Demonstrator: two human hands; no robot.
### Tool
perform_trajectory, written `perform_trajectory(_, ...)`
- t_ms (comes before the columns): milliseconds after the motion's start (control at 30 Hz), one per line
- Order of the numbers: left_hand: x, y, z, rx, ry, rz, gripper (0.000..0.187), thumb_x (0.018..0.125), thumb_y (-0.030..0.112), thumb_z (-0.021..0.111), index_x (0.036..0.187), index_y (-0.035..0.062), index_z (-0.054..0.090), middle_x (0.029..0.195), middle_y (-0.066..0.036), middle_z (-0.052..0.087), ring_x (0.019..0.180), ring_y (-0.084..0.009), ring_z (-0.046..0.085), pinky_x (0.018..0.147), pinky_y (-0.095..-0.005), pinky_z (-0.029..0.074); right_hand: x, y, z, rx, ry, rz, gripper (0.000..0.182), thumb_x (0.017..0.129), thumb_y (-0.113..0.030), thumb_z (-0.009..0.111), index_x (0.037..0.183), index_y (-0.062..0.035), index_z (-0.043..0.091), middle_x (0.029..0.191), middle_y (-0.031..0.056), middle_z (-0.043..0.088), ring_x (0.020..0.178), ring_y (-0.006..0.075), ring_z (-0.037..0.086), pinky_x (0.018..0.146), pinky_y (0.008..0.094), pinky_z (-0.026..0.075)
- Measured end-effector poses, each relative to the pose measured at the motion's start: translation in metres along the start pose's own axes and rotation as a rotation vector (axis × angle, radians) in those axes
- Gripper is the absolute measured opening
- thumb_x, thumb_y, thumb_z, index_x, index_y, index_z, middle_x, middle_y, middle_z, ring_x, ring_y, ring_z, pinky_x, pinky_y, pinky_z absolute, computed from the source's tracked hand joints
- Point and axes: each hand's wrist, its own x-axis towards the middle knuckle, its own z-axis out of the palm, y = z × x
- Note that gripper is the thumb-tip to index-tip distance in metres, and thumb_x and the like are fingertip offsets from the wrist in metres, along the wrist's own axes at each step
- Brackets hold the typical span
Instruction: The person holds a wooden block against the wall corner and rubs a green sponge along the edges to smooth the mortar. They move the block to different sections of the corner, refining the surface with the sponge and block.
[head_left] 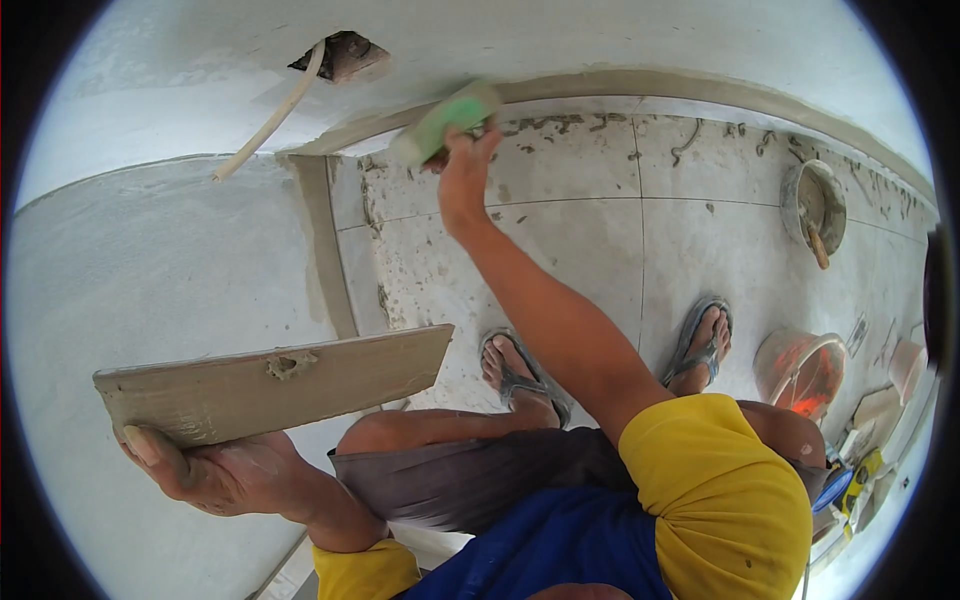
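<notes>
My right hand is wrapped around a green plastic float, blurred by motion. Its face is turned to the bottom of the wall, over the damp grey mortar band near the corner. Out to the left, my left hand grips a long, narrow tile strip by its lower left end. A small dab of mortar sits near the strip's upper edge.
A pale cable hangs from a hole in the wall. Mortar crumbs litter the tiled floor. To the right stand a mortar bucket with a wooden-handled tool and an orange-stained bucket, with assorted items beyond.
</notes>
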Motion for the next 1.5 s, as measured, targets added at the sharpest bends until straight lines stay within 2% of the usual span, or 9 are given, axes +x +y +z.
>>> perform_trajectory(67,0.000,-0.001,0.000,0.026,0.023,0.002,0.028,0.104,0.013,0.038,0.126,0.0189,0.054,0.127,-0.006,0.050,0.117,-0.0190,0.049,0.102,-0.0371,0.047,-0.006,0.034,-0.008,-0.102,-0.276,-0.005,0.070,0.091,-0.027,0.047,0.149,-0.0109,0.011,0.126,0.0151,0.041,0.100,0.0202,0.050,0.074,0.0333,0.048)
perform_trajectory(467,-0.021,-0.011,-0.034,0.280,-0.072,-0.051,0.036,0.102,0.020,0.038,0.136,0.0323,0.045,0.127,-0.009,0.045,0.114,-0.0249,0.055,0.088,-0.0375,0.058,0.020,0.096,0.017,0.589,0.159,0.489,0.043,0.091,-0.036,0.048,0.125,-0.0112,0.039,0.114,0.0124,0.044,0.100,0.0257,0.052,0.087,0.0443,0.048)
perform_trajectory(667,-0.027,-0.011,-0.027,-0.414,0.335,-0.596,0.038,0.099,0.031,0.042,0.130,0.0080,0.046,0.128,-0.010,0.045,0.105,-0.0176,0.061,0.084,-0.0328,0.059,-0.032,0.076,0.102,0.700,-0.119,0.525,0.045,0.092,-0.036,0.046,0.126,-0.0083,0.040,0.113,0.0130,0.045,0.101,0.0251,0.052,0.087,0.0432,0.049)
perform_trajectory(767,-0.025,-0.012,-0.017,0.102,0.170,-0.239,0.046,0.096,0.035,0.045,0.125,-0.0002,0.045,0.129,-0.010,0.044,0.104,-0.0129,0.060,0.091,-0.0333,0.056,-0.047,0.072,0.099,0.640,-0.250,0.491,0.045,0.091,-0.037,0.047,0.122,-0.0044,0.041,0.109,0.0131,0.046,0.099,0.0238,0.053,0.086,0.0407,0.050)
perform_trajectory(967,-0.023,-0.020,-0.033,0.272,-0.098,0.014,0.036,0.099,0.025,0.048,0.134,0.0218,0.044,0.128,-0.011,0.044,0.112,-0.0224,0.056,0.094,-0.0367,0.054,0.019,0.085,0.068,0.667,0.163,0.393,0.045,0.091,-0.038,0.047,0.118,-0.0032,0.043,0.107,0.0119,0.047,0.098,0.0228,0.053,0.079,0.0391,0.049)
perform_trajectory(1033,-0.026,-0.013,-0.032,-0.537,0.376,-0.660,0.042,0.098,0.018,0.052,0.137,0.0307,0.041,0.128,-0.011,0.044,0.115,-0.0267,0.053,0.093,-0.0377,0.055,-0.003,0.079,0.094,0.695,0.010,0.460,0.043,0.091,-0.038,0.047,0.120,-0.0061,0.042,0.108,0.0117,0.047,0.096,0.0225,0.052,0.077,0.0394,0.048)
perform_trajectory(1133,-0.017,-0.015,-0.024,0.239,-0.109,-0.033,0.046,0.097,0.018,0.052,0.139,0.0302,0.039,0.130,-0.012,0.043,0.116,-0.0260,0.052,0.093,-0.0381,0.055,-0.047,0.075,0.096,0.672,-0.117,0.481,0.042,0.091,-0.037,0.047,0.123,-0.0091,0.042,0.109,0.0123,0.047,0.094,0.0226,0.051,0.076,0.0402,0.049)
perform_trajectory(1367,-0.018,-0.021,-0.021,0.115,-0.123,-0.030,0.032,0.104,0.014,0.038,0.133,0.0249,0.047,0.133,-0.009,0.047,0.118,-0.0204,0.051,0.102,-0.0401,0.049,0.029,0.094,0.072,0.655,0.203,0.402,0.043,0.094,-0.038,0.044,0.123,-0.0067,0.042,0.110,0.0119,0.049,0.097,0.0226,0.054,0.079,0.0396,0.048)
perform_trajectory(1500,-0.013,-0.018,-0.008,0.116,-0.129,-0.014,0.033,0.104,0.015,0.039,0.133,0.0259,0.046,0.131,-0.008,0.048,0.116,-0.0197,0.052,0.103,-0.0395,0.048,-0.038,0.080,0.108,0.724,-0.112,0.533,0.041,0.094,-0.039,0.041,0.122,-0.0084,0.043,0.111,0.0115,0.050,0.098,0.0223,0.055,0.081,0.0400,0.049)
